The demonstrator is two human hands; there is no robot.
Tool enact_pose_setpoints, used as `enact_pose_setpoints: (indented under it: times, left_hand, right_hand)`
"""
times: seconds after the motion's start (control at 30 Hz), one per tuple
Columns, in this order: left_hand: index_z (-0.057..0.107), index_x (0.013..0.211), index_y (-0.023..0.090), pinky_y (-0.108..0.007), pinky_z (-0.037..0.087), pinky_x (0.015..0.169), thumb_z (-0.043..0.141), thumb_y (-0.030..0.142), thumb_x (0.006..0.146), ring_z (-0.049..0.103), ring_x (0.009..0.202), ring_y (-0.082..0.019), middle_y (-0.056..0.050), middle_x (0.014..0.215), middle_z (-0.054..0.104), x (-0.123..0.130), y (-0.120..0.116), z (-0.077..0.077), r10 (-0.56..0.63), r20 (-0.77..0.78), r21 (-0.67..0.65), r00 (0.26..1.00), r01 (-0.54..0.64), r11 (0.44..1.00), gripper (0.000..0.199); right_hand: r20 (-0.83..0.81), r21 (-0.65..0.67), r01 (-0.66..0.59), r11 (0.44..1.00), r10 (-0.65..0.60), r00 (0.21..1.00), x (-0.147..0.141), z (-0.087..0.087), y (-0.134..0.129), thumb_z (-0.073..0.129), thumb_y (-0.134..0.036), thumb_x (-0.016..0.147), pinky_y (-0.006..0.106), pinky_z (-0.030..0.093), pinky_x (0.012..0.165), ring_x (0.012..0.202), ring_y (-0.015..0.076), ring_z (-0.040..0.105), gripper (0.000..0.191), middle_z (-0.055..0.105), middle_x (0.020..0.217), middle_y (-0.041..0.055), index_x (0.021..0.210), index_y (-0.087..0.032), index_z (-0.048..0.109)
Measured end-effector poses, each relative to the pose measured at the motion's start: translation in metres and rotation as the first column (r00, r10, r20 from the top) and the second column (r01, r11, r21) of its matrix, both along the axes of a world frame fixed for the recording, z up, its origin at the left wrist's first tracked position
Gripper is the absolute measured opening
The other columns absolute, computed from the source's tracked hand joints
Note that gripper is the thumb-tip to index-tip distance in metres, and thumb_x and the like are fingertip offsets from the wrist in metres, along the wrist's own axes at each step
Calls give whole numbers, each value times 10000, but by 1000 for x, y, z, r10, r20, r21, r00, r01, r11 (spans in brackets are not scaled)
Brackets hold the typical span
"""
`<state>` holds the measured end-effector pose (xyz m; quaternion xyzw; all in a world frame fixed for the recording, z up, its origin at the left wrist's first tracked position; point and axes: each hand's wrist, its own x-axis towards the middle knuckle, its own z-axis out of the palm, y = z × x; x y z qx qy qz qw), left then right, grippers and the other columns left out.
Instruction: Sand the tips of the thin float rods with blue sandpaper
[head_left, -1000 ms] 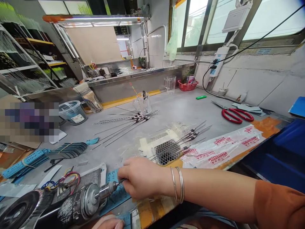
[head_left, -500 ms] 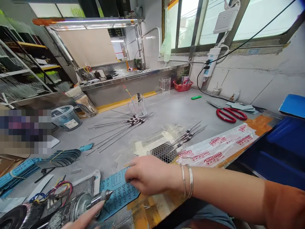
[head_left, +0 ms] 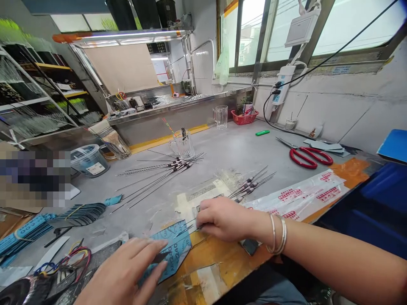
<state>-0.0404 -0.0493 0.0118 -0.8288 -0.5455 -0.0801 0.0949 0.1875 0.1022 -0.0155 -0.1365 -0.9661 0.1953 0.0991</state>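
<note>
My left hand (head_left: 127, 264) is at the lower left, thumb and fingers apart, over the near left part of a blue sandpaper sheet (head_left: 182, 245). A small dark patch between its fingertips is too unclear to name. Closed fingers of my right hand (head_left: 222, 218) pinch thin rods (head_left: 186, 231), whose ends stick out leftward above the sheet. Just beyond that hand lie several thin rods with dark and pale thick parts (head_left: 249, 185). A larger bunch of similar rods (head_left: 173, 168) is fanned out farther back, beside a glass mug (head_left: 184, 146).
Red-handled scissors (head_left: 307, 156) and printed white tape (head_left: 295, 197) lie at the right. Bundled sandpaper strips (head_left: 79, 214), a clear tub (head_left: 89, 160) and coloured wires (head_left: 71, 260) by a motor are at the left. A red basket (head_left: 244, 117) stands at the back.
My right hand has moved right off the sandpaper and now has thin rods in it. My left hand has come up over the sheet, covering the motor's metal tip.
</note>
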Motion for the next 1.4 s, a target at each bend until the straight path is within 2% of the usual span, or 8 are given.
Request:
enact_pose_setpoints:
  times: [0.2,0.33,0.5,0.6,0.77,0.93,1.17,1.4]
  left_hand:
    - [651,1122,340,-239,572,726,477,231,879,697,790,-158,23,938,730,6,12,-9,116,-10,-195,993,-115,974,319]
    - [691,1010,334,-255,576,658,451,308,908,705,729,-173,22,825,737,10,15,-8,214,-29,-239,976,-214,947,263]
    - [703,934,386,-231,594,644,506,390,890,742,758,-155,93,865,768,16,21,-16,277,77,-202,958,-257,945,202]
    - [704,914,404,-176,582,634,538,410,878,744,735,-124,138,857,767,22,29,-21,237,184,-171,954,-207,963,170]
    - [713,881,354,-117,553,610,572,361,862,739,695,-103,119,811,770,38,43,-19,154,275,-110,949,-128,986,142]
    - [700,904,336,-118,548,635,568,314,868,734,724,-97,102,828,768,50,54,-19,127,275,-139,953,-91,986,139]
    - [706,930,354,-156,567,643,582,277,854,732,718,-99,112,827,766,64,62,-26,89,341,-114,936,-53,992,165]
    - [700,931,345,-166,571,621,529,269,885,729,707,-94,117,824,765,82,75,-28,39,391,-88,920,-4,996,193]
  right_hand:
    - [-29,31,-38,999,39,999,-15,2,-10,527,-250,898,245,327,572,728,140,516,182,580,838,20,970,-223,693]
    - [-16,2,-15,1000,15,1000,17,1,12,556,-204,891,237,373,629,745,137,526,156,586,847,26,953,-199,699]
    - [-43,-39,35,999,-36,998,52,-2,29,566,-191,900,230,399,676,756,130,534,147,582,834,35,950,-169,701]
    - [-57,-24,62,998,-63,996,54,-5,28,568,-184,884,231,382,653,770,135,541,146,597,854,32,945,-184,701]
    - [-44,-7,72,997,-73,996,54,-9,27,552,-202,887,237,382,655,780,135,548,149,607,874,30,947,-190,687]
    - [-19,42,92,995,-92,996,59,-12,29,539,-184,865,245,371,624,743,136,539,138,598,858,25,912,-194,668]
    - [-173,-12,23,1000,-25,985,68,-19,32,508,-180,902,245,425,707,822,141,573,191,619,889,43,1004,-181,670]
    - [-191,-27,97,995,-100,976,75,-25,31,569,-158,831,248,435,657,778,146,583,189,618,910,46,973,-199,688]
